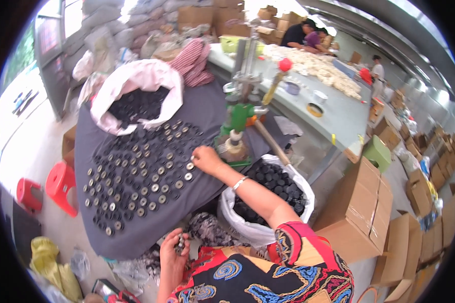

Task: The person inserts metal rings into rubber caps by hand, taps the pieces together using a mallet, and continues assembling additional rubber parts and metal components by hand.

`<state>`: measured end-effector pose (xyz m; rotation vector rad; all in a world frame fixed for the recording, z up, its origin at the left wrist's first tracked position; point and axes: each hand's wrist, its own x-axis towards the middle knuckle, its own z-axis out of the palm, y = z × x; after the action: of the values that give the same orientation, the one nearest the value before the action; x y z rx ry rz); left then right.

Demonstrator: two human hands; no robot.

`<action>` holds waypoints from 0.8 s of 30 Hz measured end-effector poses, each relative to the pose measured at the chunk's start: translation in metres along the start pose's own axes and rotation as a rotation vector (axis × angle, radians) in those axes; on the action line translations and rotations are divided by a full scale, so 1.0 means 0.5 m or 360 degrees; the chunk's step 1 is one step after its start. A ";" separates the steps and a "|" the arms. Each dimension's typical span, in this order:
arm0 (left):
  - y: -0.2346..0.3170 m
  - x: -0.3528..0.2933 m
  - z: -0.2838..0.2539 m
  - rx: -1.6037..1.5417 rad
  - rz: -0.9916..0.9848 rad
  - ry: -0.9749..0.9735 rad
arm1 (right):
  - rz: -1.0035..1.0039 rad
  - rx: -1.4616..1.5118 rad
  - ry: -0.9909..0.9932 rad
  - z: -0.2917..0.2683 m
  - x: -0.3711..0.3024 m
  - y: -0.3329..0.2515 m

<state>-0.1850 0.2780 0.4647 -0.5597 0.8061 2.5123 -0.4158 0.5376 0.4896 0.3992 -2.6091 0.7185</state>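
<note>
Many small black discs (155, 188), a good part of them with pale metal centres, lie spread over a dark grey cloth (136, 242). At the right edge of this spread is my right hand (207, 160), its fingers drawn together at a disc; whether they grip it or another small part is hidden. Just beyond that hand stands a green hand press (237, 118) with a long wooden-handled lever (272, 143). Low in the head view, my left hand (174, 255) is turned up near my body, fingers curled round several small silvery metal pieces (180, 244).
A pale pink sack (174, 83) of black pieces sits at the table's far side. A white sack (308, 194) of black discs stands beneath my right forearm. Cardboard boxes (356, 207) fill the right. Red stools (60, 188) stand left. People (294, 36) work at a long table (346, 113).
</note>
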 end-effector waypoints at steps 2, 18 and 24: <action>0.004 -0.008 0.010 0.0004 0.0002 -0.0065 | 0.0070 0.0123 0.0001 -0.022 -0.003 0.004; 0.005 -0.020 0.013 0.0002 -0.0012 -0.0084 | 0.0094 0.0207 -0.0087 -0.023 -0.007 0.021; 0.000 -0.005 0.004 -0.0045 -0.0042 -0.0075 | -0.0074 -0.0150 -0.0109 -0.017 0.009 0.019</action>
<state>-0.1836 0.2784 0.4675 -0.5152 0.7422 2.5066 -0.4206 0.5492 0.4941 0.4620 -2.6759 0.5735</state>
